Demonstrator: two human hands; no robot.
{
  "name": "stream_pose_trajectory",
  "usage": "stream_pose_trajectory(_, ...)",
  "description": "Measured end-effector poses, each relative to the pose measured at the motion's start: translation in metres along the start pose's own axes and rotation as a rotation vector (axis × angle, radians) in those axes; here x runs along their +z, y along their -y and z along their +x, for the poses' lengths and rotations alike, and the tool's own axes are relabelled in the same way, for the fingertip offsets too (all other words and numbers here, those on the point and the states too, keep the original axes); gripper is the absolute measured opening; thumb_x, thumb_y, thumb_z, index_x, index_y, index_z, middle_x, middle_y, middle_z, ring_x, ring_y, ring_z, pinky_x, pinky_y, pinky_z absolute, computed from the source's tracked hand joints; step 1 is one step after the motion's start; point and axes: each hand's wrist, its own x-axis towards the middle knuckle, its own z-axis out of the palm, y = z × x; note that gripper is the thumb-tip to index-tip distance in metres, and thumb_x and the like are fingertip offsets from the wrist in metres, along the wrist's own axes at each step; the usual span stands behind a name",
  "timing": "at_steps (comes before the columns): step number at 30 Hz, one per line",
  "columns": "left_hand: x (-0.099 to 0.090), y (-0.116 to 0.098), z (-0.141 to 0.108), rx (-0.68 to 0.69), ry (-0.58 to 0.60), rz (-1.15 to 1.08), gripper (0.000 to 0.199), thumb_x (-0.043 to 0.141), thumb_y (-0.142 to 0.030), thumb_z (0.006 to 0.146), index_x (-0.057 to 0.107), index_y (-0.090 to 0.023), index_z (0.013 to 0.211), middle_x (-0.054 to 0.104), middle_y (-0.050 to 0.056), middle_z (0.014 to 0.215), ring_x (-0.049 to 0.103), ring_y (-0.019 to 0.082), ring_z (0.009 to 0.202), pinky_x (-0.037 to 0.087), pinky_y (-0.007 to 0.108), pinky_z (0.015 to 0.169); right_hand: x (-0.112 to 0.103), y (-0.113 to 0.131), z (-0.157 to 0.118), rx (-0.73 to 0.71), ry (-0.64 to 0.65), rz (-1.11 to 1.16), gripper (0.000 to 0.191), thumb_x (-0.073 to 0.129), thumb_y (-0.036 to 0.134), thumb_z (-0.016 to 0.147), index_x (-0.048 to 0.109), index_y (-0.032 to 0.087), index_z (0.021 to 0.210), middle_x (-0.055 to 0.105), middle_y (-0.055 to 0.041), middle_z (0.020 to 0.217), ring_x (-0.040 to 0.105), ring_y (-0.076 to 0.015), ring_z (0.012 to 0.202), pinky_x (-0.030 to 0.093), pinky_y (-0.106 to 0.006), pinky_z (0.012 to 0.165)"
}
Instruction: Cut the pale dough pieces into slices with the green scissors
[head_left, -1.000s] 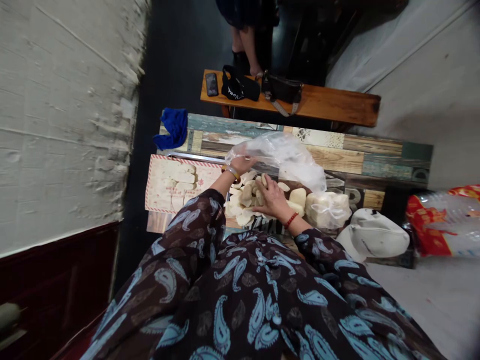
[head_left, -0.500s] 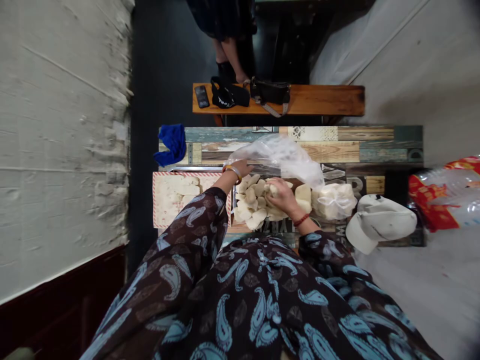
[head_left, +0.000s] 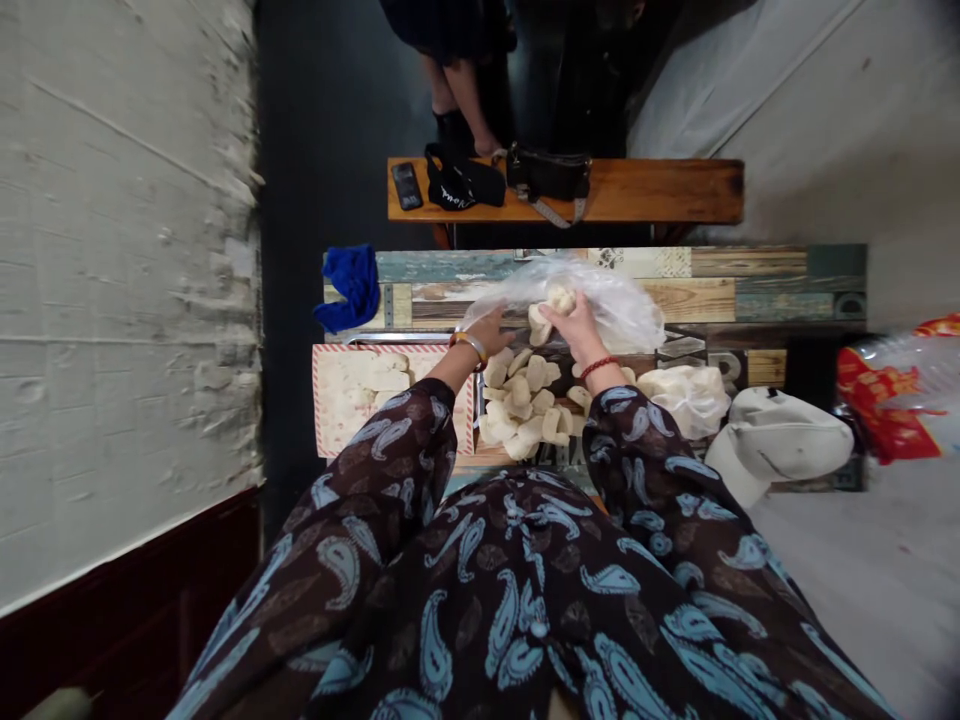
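My right hand (head_left: 573,322) is closed on a bunch of pale oval slices (head_left: 538,325), over a clear plastic bag (head_left: 630,312). What kind of food they are, I cannot tell. My left hand (head_left: 487,333), with a bangle at the wrist, grips the bag's left edge. Below both hands lies a loose pile of the same slices (head_left: 519,400) on the patterned table. Beside it on the left is a board with a red striped border (head_left: 337,420), bearing several flat pale pieces (head_left: 386,378). My left forearm hides part of this board.
A knotted white plastic bag (head_left: 686,398) and a light cap (head_left: 787,440) sit to the right. A blue cloth (head_left: 351,288) lies at the table's far left corner. Beyond stands a wooden bench (head_left: 660,190) with a phone, a black cap and a bag; a person's legs (head_left: 465,95) show behind.
My right hand has lifted slices from the pile and carried them up and away to the plastic bag. My left hand stays at the bag's edge. The pile is smaller on its right side.
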Motion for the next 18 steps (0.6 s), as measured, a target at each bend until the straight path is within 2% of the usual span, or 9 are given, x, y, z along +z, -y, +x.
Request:
stream_pose_trajectory(3, -0.003, 0.002, 0.003, 0.042, 0.009, 0.149, 0.085, 0.062, -0.034, 0.088, 0.019, -0.010, 0.157, 0.069, 0.013, 0.112, 0.060, 0.028, 0.113, 0.043, 0.038, 0.102, -0.020, 0.002, -0.024, 0.044, -0.138, -0.187, 0.070, 0.072, 0.052, 0.073, 0.053, 0.014, 0.129, 0.057, -0.0176, 0.129, 0.051, -0.0313, 0.123, 0.043, -0.053, 0.106)
stream_pose_trajectory(6, -0.005, 0.002, 0.004, 0.079, 0.008, 0.180, 0.081, 0.061, -0.030, 0.090, 0.021, -0.004, 0.155, 0.069, 0.013, 0.106, 0.061, 0.026, 0.106, 0.044, 0.037, 0.099, -0.028, 0.010, -0.077, -0.172, -0.057, -0.325, 0.061, 0.062, 0.049, 0.085, 0.052, 0.017, 0.137, 0.052, -0.0179, 0.138, 0.047, -0.0317, 0.131, 0.041, -0.052, 0.109)
stream_pose_trajectory(7, -0.006, 0.002, 0.004, 0.097, 0.003, 0.182, 0.079, 0.061, -0.029, 0.090, 0.023, -0.003, 0.153, 0.068, 0.013, 0.104, 0.061, 0.025, 0.105, 0.044, 0.037, 0.098, -0.025, 0.012, -0.096, -0.247, 0.037, -0.378, 0.062, 0.061, 0.049, 0.088, 0.049, 0.019, 0.141, 0.048, -0.0178, 0.143, 0.044, -0.0317, 0.134, 0.040, -0.052, 0.110)
stream_pose_trajectory(9, -0.008, 0.001, 0.001, 0.145, -0.020, 0.188, 0.075, 0.062, -0.028, 0.090, 0.028, -0.002, 0.151, 0.068, 0.014, 0.105, 0.061, 0.024, 0.103, 0.044, 0.036, 0.098, -0.010, 0.016, -0.131, -0.354, 0.325, -0.537, 0.072, 0.068, 0.049, 0.084, 0.045, 0.023, 0.147, 0.039, -0.0175, 0.153, 0.038, -0.0353, 0.140, 0.037, -0.055, 0.110)
stream_pose_trajectory(11, -0.011, 0.000, -0.005, 0.199, -0.052, 0.193, 0.072, 0.064, -0.026, 0.088, 0.032, -0.003, 0.148, 0.067, 0.015, 0.111, 0.061, 0.024, 0.105, 0.044, 0.036, 0.098, 0.012, 0.019, -0.153, -0.320, 0.470, -0.739, 0.088, 0.079, 0.051, 0.073, 0.042, 0.030, 0.150, 0.023, -0.0160, 0.163, 0.024, -0.0460, 0.145, 0.033, -0.066, 0.107)
stream_pose_trajectory(12, -0.012, 0.000, -0.009, 0.222, -0.070, 0.194, 0.071, 0.064, -0.026, 0.088, 0.033, -0.004, 0.148, 0.067, 0.015, 0.114, 0.061, 0.024, 0.106, 0.044, 0.036, 0.099, 0.023, 0.019, -0.158, -0.300, 0.502, -0.818, 0.094, 0.081, 0.052, 0.070, 0.040, 0.031, 0.151, 0.017, -0.0155, 0.166, 0.017, -0.0503, 0.146, 0.030, -0.072, 0.105)
stream_pose_trajectory(14, -0.016, 0.000, -0.016, 0.257, -0.105, 0.185, 0.070, 0.064, -0.026, 0.086, 0.035, -0.007, 0.148, 0.067, 0.014, 0.116, 0.063, 0.023, 0.105, 0.046, 0.037, 0.097, 0.041, 0.019, -0.161, -0.280, 0.507, -0.925, 0.100, 0.083, 0.051, 0.067, 0.036, 0.031, 0.153, 0.007, -0.0142, 0.168, 0.007, -0.0535, 0.147, 0.025, -0.076, 0.104)
stream_pose_trajectory(16, -0.019, 0.000, -0.022, 0.287, -0.161, 0.140, 0.069, 0.064, -0.026, 0.085, 0.038, -0.010, 0.147, 0.068, 0.012, 0.114, 0.065, 0.020, 0.094, 0.049, 0.035, 0.091, 0.051, 0.019, -0.159, -0.293, 0.493, -0.975, 0.099, 0.083, 0.048, 0.069, 0.035, 0.031, 0.153, 0.003, -0.0130, 0.169, 0.004, -0.0521, 0.148, 0.025, -0.074, 0.104)
stream_pose_trajectory(18, -0.022, 0.003, -0.027, 0.318, -0.254, 0.057, 0.065, 0.062, -0.024, 0.084, 0.042, -0.013, 0.145, 0.070, 0.008, 0.107, 0.065, 0.015, 0.079, 0.052, 0.030, 0.083, 0.052, 0.018, -0.157, -0.328, 0.493, -0.981, 0.089, 0.080, 0.043, 0.073, 0.039, 0.030, 0.151, 0.009, -0.0133, 0.168, 0.009, -0.0491, 0.149, 0.031, -0.069, 0.104)
